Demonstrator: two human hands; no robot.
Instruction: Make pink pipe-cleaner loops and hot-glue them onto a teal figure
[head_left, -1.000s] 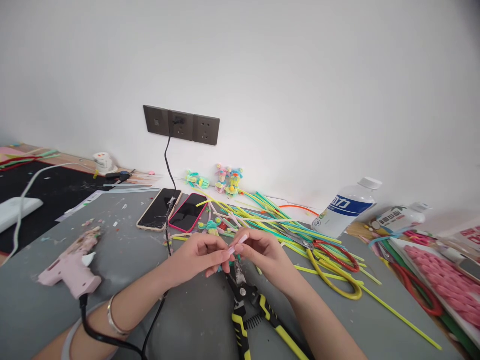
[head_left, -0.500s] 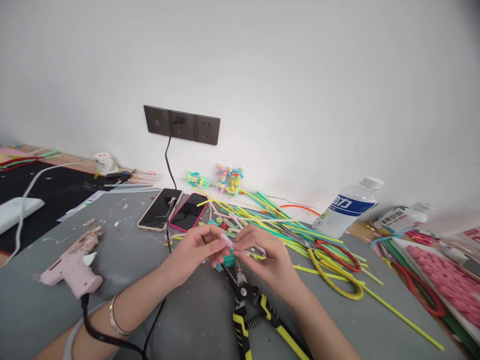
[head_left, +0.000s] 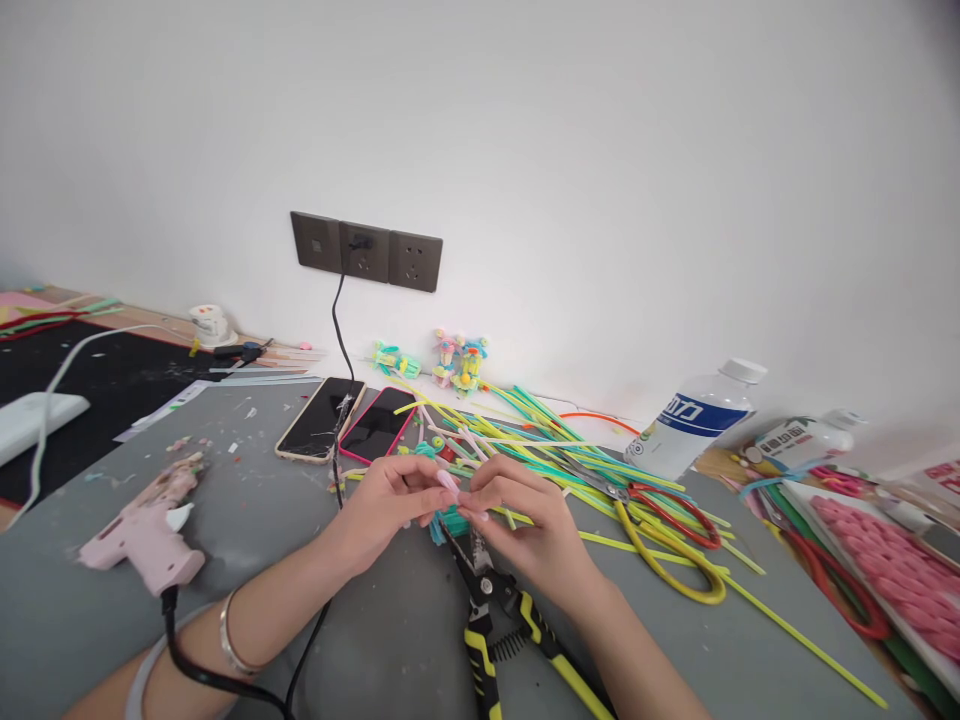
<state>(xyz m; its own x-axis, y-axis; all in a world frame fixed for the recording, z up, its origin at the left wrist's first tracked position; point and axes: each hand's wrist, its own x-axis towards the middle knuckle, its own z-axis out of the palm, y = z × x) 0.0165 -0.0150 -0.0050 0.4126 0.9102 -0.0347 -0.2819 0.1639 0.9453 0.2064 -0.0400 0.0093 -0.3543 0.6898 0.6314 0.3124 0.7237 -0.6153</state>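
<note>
Watching from afar, I log a pink strip (head_left: 448,482) between the hands, near the pliers (head_left: 486,585). Left hand (head_left: 375,525) and right hand (head_left: 544,525): fingers narrowed, pinching it. I judge the step as shaping; the next move likely calls for a steady left pinch while the right bends. Grey table (head_left: 390,640): glue gun (head_left: 146,535) left, phones (head_left: 319,420) beyond, stems (head_left: 555,440) and scissors (head_left: 694,530) right. Bottle (head_left: 694,415) near white wall (head_left: 600,200); sockets (head_left: 365,252) on it, one plug in.

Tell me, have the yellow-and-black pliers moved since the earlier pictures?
No, not noticeably: judged against the wall sockets, the yellow-and-black pliers lie in the same place, angled the same way.
</note>
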